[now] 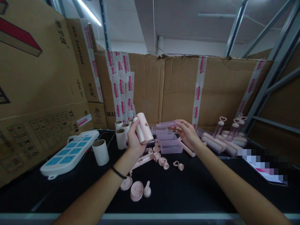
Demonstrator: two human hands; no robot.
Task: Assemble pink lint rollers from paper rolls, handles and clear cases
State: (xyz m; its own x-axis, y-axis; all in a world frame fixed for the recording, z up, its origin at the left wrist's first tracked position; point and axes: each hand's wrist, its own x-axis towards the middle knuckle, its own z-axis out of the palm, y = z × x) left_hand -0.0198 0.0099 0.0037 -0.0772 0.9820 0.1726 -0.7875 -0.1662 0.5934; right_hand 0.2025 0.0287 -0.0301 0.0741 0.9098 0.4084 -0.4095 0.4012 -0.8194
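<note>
My left hand (134,141) is closed around a pale pink cylinder (145,125) with a small hole in its side, tilted in the air; a slimmer white tube (140,133) lies along it in the same grip. My right hand (187,132) pinches the end of a flat translucent purple plastic piece (167,124), held above stacked purple trays (169,147). Under and before my hands lie a pink bar-shaped part (143,160), several small pink caps (162,161) and a pink heart-shaped ring piece (176,163). Pink discs (137,189) and a pink bulb-shaped part (147,190) are nearer me.
Cardboard tubes (100,153) stand on the left of the black table (178,193), beside a white power strip (70,153). Pink cylinders (213,142) lie on the right, with upright heart-topped purple pieces (218,128) and a phone-like slab (264,168). Cardboard walls (178,87) enclose the back and left.
</note>
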